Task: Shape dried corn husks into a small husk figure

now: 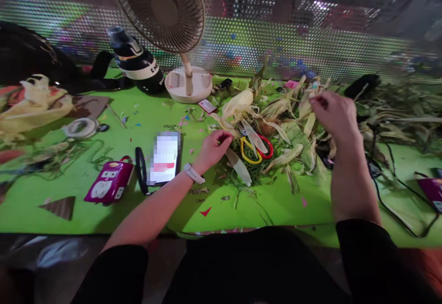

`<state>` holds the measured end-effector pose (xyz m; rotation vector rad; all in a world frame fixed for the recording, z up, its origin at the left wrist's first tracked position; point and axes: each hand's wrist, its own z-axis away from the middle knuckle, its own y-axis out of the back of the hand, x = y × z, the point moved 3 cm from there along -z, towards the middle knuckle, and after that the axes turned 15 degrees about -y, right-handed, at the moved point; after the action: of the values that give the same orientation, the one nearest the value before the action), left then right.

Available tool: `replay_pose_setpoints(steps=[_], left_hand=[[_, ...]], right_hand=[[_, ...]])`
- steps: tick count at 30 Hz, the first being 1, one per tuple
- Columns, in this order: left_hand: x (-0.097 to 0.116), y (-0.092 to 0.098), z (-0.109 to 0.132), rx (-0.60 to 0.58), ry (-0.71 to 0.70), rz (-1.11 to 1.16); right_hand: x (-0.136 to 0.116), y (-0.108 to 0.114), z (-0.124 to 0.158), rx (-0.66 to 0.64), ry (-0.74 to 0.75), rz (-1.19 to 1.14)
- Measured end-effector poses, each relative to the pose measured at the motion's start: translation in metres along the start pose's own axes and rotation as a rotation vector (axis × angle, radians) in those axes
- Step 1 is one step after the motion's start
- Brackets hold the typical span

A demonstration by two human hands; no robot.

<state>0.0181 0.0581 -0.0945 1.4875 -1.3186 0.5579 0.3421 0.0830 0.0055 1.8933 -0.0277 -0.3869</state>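
My left hand (213, 148) rests on the green table (276, 198) with its fingers curled on a pale strip of corn husk (238, 166) next to the pile. A white watch is on that wrist. My right hand (333, 113) is raised over the heap of dried corn husks (290, 124) and pinches a husk piece at its fingertips. Scissors with one yellow and one red handle (256, 149) lie in the pile between my hands.
A standing fan (165, 14) and a black-and-white bottle (136, 62) stand at the back. A phone (165, 156), a magenta box (108, 182), a tape roll (81, 128) and yellow husk flowers (32, 106) lie at left. Black cables (390, 193) run at right.
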Motion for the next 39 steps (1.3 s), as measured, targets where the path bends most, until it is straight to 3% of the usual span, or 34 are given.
replay_pose_setpoints(steps=[2,4,7,11,13,16,19,21,26,31,35,39], left_hand=[[0.0,0.0,0.0,-0.011,0.013,0.017],[0.001,0.0,0.001,-0.018,0.025,0.025],[0.003,-0.001,0.001,-0.024,0.031,0.013],[0.004,-0.001,0.002,-0.046,0.042,0.013],[0.003,-0.001,0.002,-0.051,0.055,0.019],[0.0,0.0,0.001,-0.038,0.076,0.034],[-0.002,0.001,0.0,-0.01,0.065,0.05],[-0.002,0.001,0.0,-0.009,0.052,0.049],[0.002,-0.001,0.001,-0.026,0.052,0.053],[0.009,-0.003,0.001,-0.006,0.058,0.079],[0.023,-0.008,0.003,0.0,0.078,0.292],[0.035,-0.018,0.006,-0.049,0.128,0.513]], right_hand=[[0.025,0.0,-0.014,0.094,-0.146,-0.007],[0.038,-0.015,-0.022,0.005,-0.169,0.007],[0.035,-0.048,-0.022,-0.18,-0.079,-0.028],[0.018,-0.073,-0.017,-0.167,-0.027,-0.038],[0.016,-0.07,-0.019,-0.095,-0.08,-0.146],[0.016,-0.056,-0.021,-0.081,-0.206,-0.527],[0.005,-0.047,-0.015,-0.297,-0.247,-0.937],[-0.01,-0.043,-0.005,-0.429,-0.22,-1.069],[-0.04,-0.037,0.019,-0.561,-0.123,-1.122],[-0.056,-0.044,0.032,-0.731,-0.26,-1.236],[-0.074,-0.054,0.048,-0.829,-0.377,-1.327],[-0.091,-0.062,0.066,-0.955,-0.387,-1.331]])
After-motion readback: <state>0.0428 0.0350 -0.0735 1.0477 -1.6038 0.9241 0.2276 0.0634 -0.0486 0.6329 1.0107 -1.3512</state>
